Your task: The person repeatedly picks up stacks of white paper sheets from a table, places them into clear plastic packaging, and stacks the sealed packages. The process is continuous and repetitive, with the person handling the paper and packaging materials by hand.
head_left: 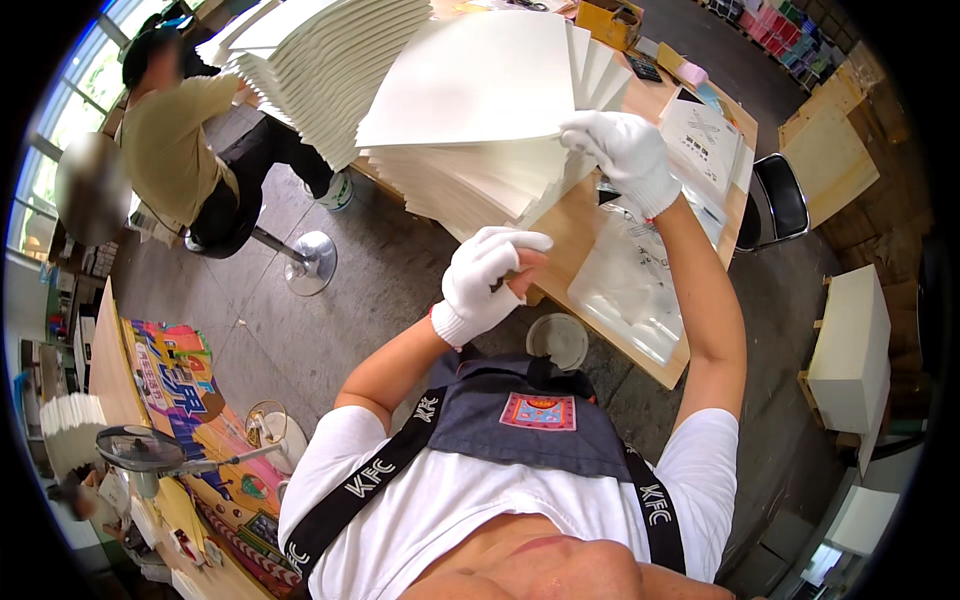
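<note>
A tall, fanned stack of large white sheets (470, 85) lies on the wooden table in front of me. At its right corner my right hand (622, 155), in a white knit glove, is closed, pinching the edge of the top sheet between thumb and fingers. My left hand (487, 280), gloved too with bare fingertips showing, hovers just off the stack's near edge. Its fingers are loosely bent, the index finger stretched and apart from the thumb, with no sheet between them. Clear plastic bags (625, 280) lie beside the stack under my right forearm.
Another layered white stack (320, 75) stands at the far left, by a person (180, 150) seated on a round stool (315, 262). Printed papers (700, 150), a calculator (643, 68) and a cardboard box (608, 22) are on the table (655, 368). Nearby are a black chair (778, 200), bucket (557, 340) and fan (140, 448).
</note>
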### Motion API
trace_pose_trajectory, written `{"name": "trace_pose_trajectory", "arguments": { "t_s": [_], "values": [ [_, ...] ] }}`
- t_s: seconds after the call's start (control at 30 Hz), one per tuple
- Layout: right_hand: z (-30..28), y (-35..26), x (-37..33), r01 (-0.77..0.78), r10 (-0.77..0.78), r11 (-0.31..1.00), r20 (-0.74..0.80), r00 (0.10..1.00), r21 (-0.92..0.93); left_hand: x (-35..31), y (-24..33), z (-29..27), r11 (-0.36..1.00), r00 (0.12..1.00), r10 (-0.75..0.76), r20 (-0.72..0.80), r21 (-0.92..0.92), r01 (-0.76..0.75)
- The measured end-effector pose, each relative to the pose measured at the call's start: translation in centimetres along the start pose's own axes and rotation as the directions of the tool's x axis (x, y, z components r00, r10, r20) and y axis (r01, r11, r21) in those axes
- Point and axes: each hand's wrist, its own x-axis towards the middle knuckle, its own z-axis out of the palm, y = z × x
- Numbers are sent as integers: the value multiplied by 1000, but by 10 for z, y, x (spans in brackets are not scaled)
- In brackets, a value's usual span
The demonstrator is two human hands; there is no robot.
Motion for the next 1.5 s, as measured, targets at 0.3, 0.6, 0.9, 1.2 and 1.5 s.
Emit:
{"name": "trace_pose_trajectory", "arguments": {
  "t_s": [0.3, 0.6, 0.9, 1.2, 1.5],
  "values": [
    [-72, -112, -68, 11, 26, 993, 309, 951, -119, -42, -72, -89, -530, 530, -558, 639, -766, 365],
    [-40, -87, -105, -668, 677, 662, 113, 727, 340, 53, -8, -152, 136, 210, -859, 467, -187, 973],
    [-14, -71, -74, -546, 639, 305, 257, 725, 780, 31, 15, -110, 750, 715, -577, 395, -90, 655],
    [-46, -166, -134, -661, 843, 536, -298, 447, 525, -22, 54, 94, 981, 879, -27, 476, 180, -68],
    [-93, -208, -292, -897, 913, 171, -408, -11, 407, 6, 26, 184, 996, 910, -12, 415, -71, 46]
  ]
}}
